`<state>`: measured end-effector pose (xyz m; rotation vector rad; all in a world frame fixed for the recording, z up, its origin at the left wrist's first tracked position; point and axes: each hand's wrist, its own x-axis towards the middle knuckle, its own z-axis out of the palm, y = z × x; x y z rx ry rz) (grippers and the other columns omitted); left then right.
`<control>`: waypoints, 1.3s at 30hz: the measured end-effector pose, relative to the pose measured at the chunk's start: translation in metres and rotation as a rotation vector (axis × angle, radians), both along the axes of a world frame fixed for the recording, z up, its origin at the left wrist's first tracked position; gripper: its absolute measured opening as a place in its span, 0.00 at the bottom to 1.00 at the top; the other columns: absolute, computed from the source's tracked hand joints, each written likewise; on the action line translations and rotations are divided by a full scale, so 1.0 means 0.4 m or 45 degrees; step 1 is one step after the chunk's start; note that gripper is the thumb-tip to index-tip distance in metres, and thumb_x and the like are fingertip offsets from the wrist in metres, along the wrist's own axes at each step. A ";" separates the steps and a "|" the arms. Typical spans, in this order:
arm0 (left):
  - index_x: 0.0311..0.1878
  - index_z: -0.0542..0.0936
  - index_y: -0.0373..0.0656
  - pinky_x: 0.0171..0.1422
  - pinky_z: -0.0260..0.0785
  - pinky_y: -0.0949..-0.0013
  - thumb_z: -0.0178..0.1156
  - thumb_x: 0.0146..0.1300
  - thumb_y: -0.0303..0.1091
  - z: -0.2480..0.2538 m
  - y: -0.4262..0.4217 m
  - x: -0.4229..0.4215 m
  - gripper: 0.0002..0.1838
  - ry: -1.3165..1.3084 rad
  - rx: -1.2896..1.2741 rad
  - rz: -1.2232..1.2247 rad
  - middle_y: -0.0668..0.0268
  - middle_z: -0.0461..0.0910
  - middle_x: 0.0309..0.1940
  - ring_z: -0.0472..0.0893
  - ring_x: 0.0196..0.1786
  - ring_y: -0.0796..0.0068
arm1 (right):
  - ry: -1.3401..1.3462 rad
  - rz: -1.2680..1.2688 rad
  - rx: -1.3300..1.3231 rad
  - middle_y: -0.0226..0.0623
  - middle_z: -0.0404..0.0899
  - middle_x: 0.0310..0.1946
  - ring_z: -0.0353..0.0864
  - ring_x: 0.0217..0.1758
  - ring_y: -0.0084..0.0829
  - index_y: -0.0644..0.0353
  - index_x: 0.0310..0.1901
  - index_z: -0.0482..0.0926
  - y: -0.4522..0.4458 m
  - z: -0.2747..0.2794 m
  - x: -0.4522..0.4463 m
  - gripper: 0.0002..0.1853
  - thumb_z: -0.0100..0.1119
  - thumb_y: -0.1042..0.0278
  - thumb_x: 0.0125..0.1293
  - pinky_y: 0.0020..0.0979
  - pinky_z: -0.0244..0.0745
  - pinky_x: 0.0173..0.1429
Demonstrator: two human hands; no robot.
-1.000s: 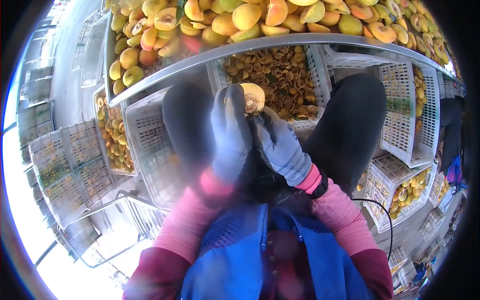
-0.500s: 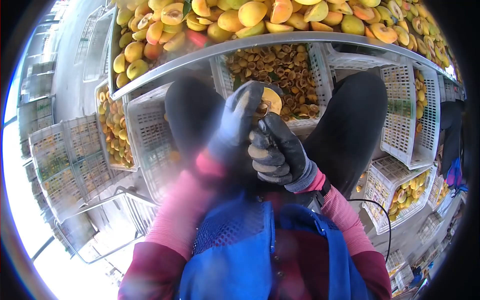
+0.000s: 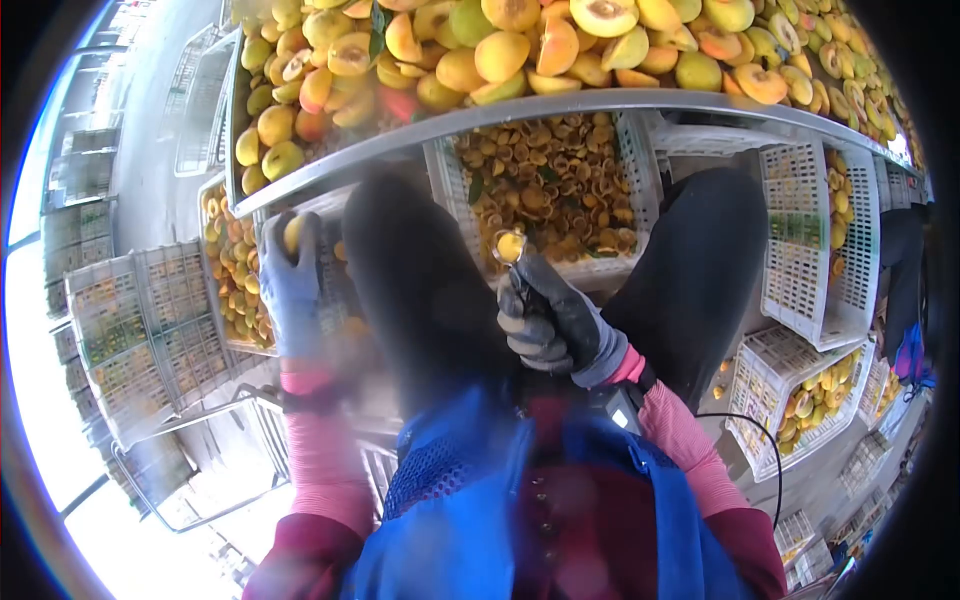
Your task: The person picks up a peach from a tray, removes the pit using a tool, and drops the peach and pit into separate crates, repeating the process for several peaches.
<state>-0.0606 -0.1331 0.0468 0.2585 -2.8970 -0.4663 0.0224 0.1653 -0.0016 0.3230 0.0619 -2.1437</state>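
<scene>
My left hand (image 3: 291, 280), in a grey glove, is over the crate beside my left knee, its fingers around a yellow fruit piece (image 3: 293, 236). In front of my lap my right hand (image 3: 555, 320), in a dark-palmed glove, is closed round the handle of a small ring-shaped tool (image 3: 509, 247). Something yellow shows within the tool's ring. Beyond the tool, between my knees, a white crate (image 3: 642, 180) holds many brown-orange scraps. Halved fruit (image 3: 502, 56) is heaped on the metal-edged table (image 3: 560, 101) above.
White crates of fruit stand at the left (image 3: 235, 260) and right (image 3: 845, 370). Stacked crates (image 3: 150, 330) and a metal frame (image 3: 200, 415) are at the far left. A dark cable (image 3: 770, 440) hangs by my right sleeve. Another person's leg (image 3: 900, 250) shows at the far right.
My left hand has left the tool and moved left with a fruit piece. The right hand has turned palm inward and stays near the middle, holding the tool.
</scene>
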 end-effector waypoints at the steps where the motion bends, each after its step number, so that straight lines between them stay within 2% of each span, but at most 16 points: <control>1: 0.50 0.78 0.38 0.42 0.71 0.71 0.58 0.64 0.44 -0.032 -0.055 -0.015 0.19 0.020 -0.357 -0.103 0.58 0.80 0.40 0.80 0.41 0.69 | 0.019 -0.002 0.101 0.23 0.57 0.13 0.52 0.09 0.16 0.55 0.33 0.72 -0.001 -0.002 -0.001 0.26 0.38 0.38 0.70 0.18 0.48 0.09; 2: 0.50 0.78 0.39 0.42 0.71 0.72 0.60 0.62 0.43 -0.063 -0.086 -0.033 0.19 0.038 -0.715 -0.207 0.57 0.80 0.41 0.79 0.41 0.69 | 0.035 -0.008 0.202 0.23 0.57 0.13 0.52 0.09 0.16 0.55 0.32 0.72 -0.003 -0.008 -0.008 0.26 0.39 0.37 0.70 0.19 0.48 0.09; 4: 0.52 0.77 0.40 0.45 0.72 0.66 0.63 0.58 0.49 0.056 0.177 -0.090 0.25 0.073 -0.002 -0.170 0.56 0.79 0.45 0.80 0.42 0.63 | -0.022 0.004 0.321 0.23 0.58 0.13 0.52 0.09 0.16 0.55 0.32 0.71 -0.010 -0.012 -0.028 0.27 0.39 0.37 0.70 0.19 0.48 0.10; 8: 0.55 0.74 0.41 0.45 0.72 0.64 0.67 0.55 0.43 0.019 0.452 -0.239 0.27 0.239 -0.082 -0.637 0.58 0.79 0.46 0.81 0.42 0.65 | -0.008 -0.055 0.478 0.23 0.57 0.13 0.52 0.09 0.16 0.54 0.31 0.70 -0.019 -0.027 -0.040 0.26 0.41 0.36 0.69 0.19 0.46 0.10; 11: 0.49 0.75 0.44 0.41 0.73 0.61 0.67 0.52 0.44 -0.042 0.505 -0.342 0.23 0.237 -0.257 -0.671 0.59 0.78 0.39 0.81 0.36 0.58 | 0.121 -0.104 0.884 0.23 0.58 0.12 0.52 0.09 0.17 0.54 0.32 0.70 0.004 -0.027 -0.051 0.26 0.42 0.36 0.68 0.20 0.47 0.11; 14: 0.52 0.73 0.41 0.40 0.73 0.68 0.64 0.55 0.40 -0.045 0.446 -0.303 0.23 0.238 0.360 -0.779 0.61 0.79 0.40 0.81 0.35 0.67 | -0.064 -0.163 0.737 0.24 0.58 0.12 0.53 0.08 0.18 0.55 0.32 0.69 0.057 0.041 -0.083 0.26 0.43 0.36 0.68 0.20 0.47 0.11; 16: 0.54 0.73 0.38 0.42 0.71 0.75 0.62 0.59 0.35 -0.029 0.419 -0.201 0.21 -0.205 1.190 -0.739 0.61 0.79 0.40 0.79 0.36 0.75 | 0.329 -0.484 0.333 0.27 0.62 0.11 0.58 0.08 0.19 0.57 0.35 0.70 0.066 0.062 -0.079 0.25 0.42 0.39 0.69 0.22 0.52 0.10; 17: 0.54 0.72 0.34 0.41 0.70 0.76 0.60 0.61 0.31 -0.014 0.426 -0.147 0.19 -0.328 1.545 -0.572 0.62 0.77 0.39 0.76 0.38 0.77 | 0.377 -0.429 0.453 0.27 0.63 0.12 0.59 0.08 0.19 0.58 0.35 0.70 0.064 0.080 -0.099 0.25 0.43 0.41 0.70 0.22 0.54 0.10; 19: 0.56 0.69 0.32 0.41 0.73 0.69 0.58 0.61 0.27 -0.024 0.401 -0.103 0.21 0.039 0.721 -0.848 0.53 0.76 0.42 0.78 0.40 0.66 | 0.591 -0.334 0.893 0.34 0.68 0.22 0.65 0.16 0.26 0.62 0.40 0.70 0.061 0.067 -0.127 0.18 0.47 0.52 0.68 0.26 0.61 0.19; 22: 0.62 0.62 0.31 0.40 0.74 0.60 0.58 0.54 0.20 -0.121 0.331 -0.035 0.30 0.343 0.319 -0.941 0.46 0.75 0.43 0.78 0.38 0.54 | 0.976 -0.380 1.554 0.46 0.75 0.41 0.77 0.34 0.41 0.65 0.48 0.69 0.028 0.004 -0.119 0.14 0.56 0.69 0.63 0.34 0.72 0.36; 25: 0.62 0.63 0.33 0.39 0.75 0.58 0.56 0.57 0.19 -0.140 0.316 0.012 0.28 -0.073 0.696 -0.688 0.46 0.75 0.43 0.78 0.37 0.54 | 1.109 -0.656 1.644 0.48 0.78 0.38 0.79 0.36 0.45 0.62 0.49 0.71 -0.041 0.026 -0.086 0.14 0.56 0.66 0.64 0.38 0.72 0.37; 28: 0.62 0.64 0.34 0.40 0.75 0.58 0.54 0.59 0.17 -0.124 0.312 0.014 0.26 0.045 0.621 -0.847 0.46 0.75 0.43 0.78 0.38 0.53 | 1.250 -0.447 1.955 0.49 0.79 0.34 0.80 0.36 0.49 0.60 0.49 0.73 -0.050 0.042 -0.075 0.14 0.55 0.63 0.64 0.42 0.73 0.37; 32: 0.58 0.68 0.33 0.41 0.74 0.59 0.54 0.60 0.17 -0.099 0.318 0.028 0.21 -0.019 0.612 -0.781 0.46 0.76 0.43 0.79 0.40 0.52 | 1.235 -0.426 1.950 0.49 0.79 0.32 0.79 0.36 0.51 0.60 0.47 0.73 -0.054 0.057 -0.055 0.15 0.55 0.60 0.64 0.44 0.72 0.38; 35: 0.55 0.72 0.33 0.43 0.74 0.61 0.55 0.59 0.18 -0.097 0.306 0.029 0.18 0.043 0.602 -0.875 0.45 0.76 0.44 0.79 0.41 0.52 | 1.253 -0.083 2.007 0.50 0.79 0.32 0.79 0.38 0.51 0.60 0.46 0.73 -0.040 0.069 -0.051 0.15 0.54 0.58 0.65 0.45 0.72 0.39; 37: 0.51 0.75 0.32 0.41 0.73 0.62 0.56 0.61 0.21 -0.069 0.296 0.026 0.15 0.328 0.183 -1.083 0.50 0.77 0.42 0.79 0.39 0.54 | 1.418 -0.062 2.035 0.52 0.78 0.34 0.79 0.40 0.51 0.61 0.46 0.73 -0.028 0.061 -0.035 0.16 0.53 0.57 0.65 0.45 0.72 0.41; 39: 0.51 0.75 0.33 0.40 0.73 0.62 0.55 0.62 0.24 -0.081 0.270 0.007 0.13 0.055 0.281 -1.247 0.53 0.78 0.40 0.79 0.37 0.56 | 1.417 -0.015 1.980 0.51 0.79 0.35 0.79 0.40 0.50 0.61 0.47 0.73 -0.026 0.047 -0.018 0.16 0.52 0.57 0.66 0.44 0.72 0.42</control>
